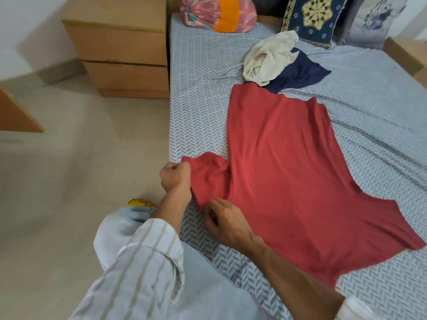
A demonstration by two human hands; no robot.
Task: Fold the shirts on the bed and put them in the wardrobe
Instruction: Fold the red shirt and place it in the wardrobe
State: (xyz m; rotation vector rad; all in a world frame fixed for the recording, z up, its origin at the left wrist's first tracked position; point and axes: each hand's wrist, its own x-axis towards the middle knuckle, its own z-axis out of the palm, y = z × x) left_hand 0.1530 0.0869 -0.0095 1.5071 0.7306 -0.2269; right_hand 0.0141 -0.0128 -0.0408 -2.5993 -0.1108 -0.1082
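Partly hidden navy shirt (300, 75) under cream shirt (268, 58)

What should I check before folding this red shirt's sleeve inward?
1. Red shirt spread flat on the bed: ok, only slight wrinkles.
2. Left hand holds the sleeve end: ok, fingers curled on the cloth at the bed edge.
3. Right hand grips the sleeve's lower edge: ok, it looks pinched there.
4. Fold path free: ok, nothing lies on the shirt body.
5. Hem free of other clothes: not ok, the cream garment and navy garment touch its far end.
6. Wardrobe ready: cannot tell, not in view.
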